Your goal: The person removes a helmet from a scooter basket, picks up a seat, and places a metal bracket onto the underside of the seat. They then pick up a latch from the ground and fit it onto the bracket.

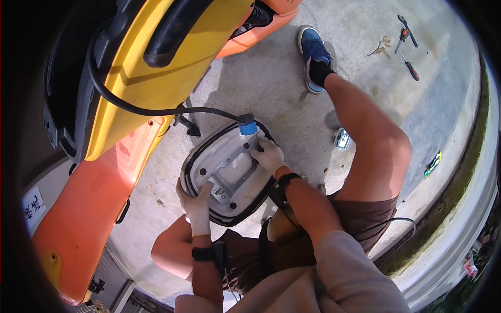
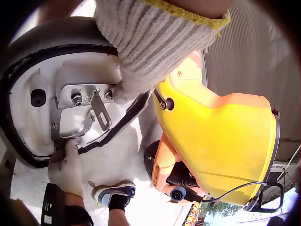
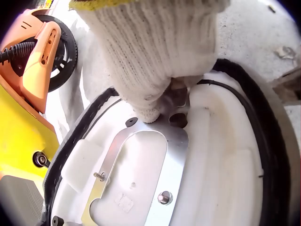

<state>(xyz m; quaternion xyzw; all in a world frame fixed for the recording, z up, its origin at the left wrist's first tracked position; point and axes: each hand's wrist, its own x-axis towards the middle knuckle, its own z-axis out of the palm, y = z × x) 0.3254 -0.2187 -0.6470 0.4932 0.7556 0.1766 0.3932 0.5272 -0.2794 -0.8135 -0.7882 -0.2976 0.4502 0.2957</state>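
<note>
An upturned seat-like part (image 1: pixel 195 156) with a white inner shell, black rim and metal bracket (image 3: pixel 171 155) lies in front of the person. In the head view the gloved left hand (image 1: pixel 195 206) grips its lower left edge, thumb inside the shell; in the left wrist view this hand (image 2: pixel 146 52) has its thumb beside a bracket nut (image 2: pixel 109 95). The gloved right hand (image 1: pixel 270 155) holds the bracket's narrow end. In the right wrist view the right hand (image 3: pixel 155 52) has a fingertip against the metal; its other fingers are partly hidden.
A yellow body panel (image 1: pixel 135 78) with orange parts (image 1: pixel 88 208) stands at the left. From it, a black cable (image 1: pixel 162 111) with a blue connector (image 1: pixel 248 127) crosses the seat's top edge. Tools (image 1: pixel 412 71) and a small box (image 1: pixel 342 139) lie on the ground.
</note>
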